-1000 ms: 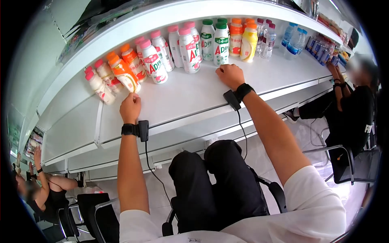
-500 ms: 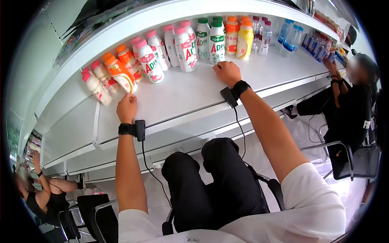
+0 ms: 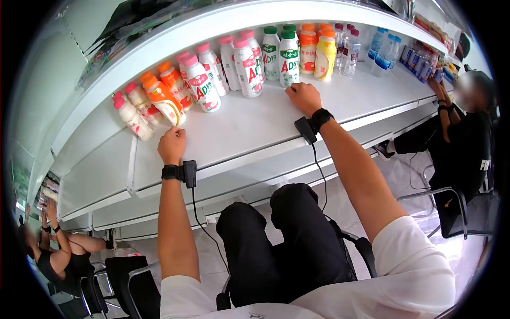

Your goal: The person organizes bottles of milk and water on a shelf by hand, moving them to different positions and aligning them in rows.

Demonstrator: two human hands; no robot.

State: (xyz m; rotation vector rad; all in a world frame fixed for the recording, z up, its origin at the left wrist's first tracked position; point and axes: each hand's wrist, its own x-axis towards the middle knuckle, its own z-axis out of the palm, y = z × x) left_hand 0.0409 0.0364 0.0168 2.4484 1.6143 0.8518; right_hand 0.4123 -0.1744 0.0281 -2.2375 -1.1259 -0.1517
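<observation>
My left hand [image 3: 172, 145] rests on the white shelf [image 3: 234, 125], its fingers curled into a loose fist. Just beyond its knuckles stands an orange-capped drink bottle [image 3: 166, 101] with an orange and white label. My right hand [image 3: 305, 98] is also closed and lies farther right on the shelf, near the foot of a white bottle with a green cap [image 3: 289, 61]. I see nothing held in either fist. Between the hands, pink-capped white bottles [image 3: 202, 87] stand toward the back. A yellow bottle [image 3: 325, 57] is beyond my right hand.
Small pink-capped bottles [image 3: 132, 118] stand at the row's left end. Clear bottles with dark red caps [image 3: 350, 54] and blue-capped water bottles [image 3: 383, 56] stand right. An upper shelf edge [image 3: 223, 20] overhangs the row. People sit at both sides; cables hang from my wrist straps.
The whole view has shifted slightly right and down. My hands keep their closed pose and their place by the bottles. At far left, the other person's hands have moved slightly.
</observation>
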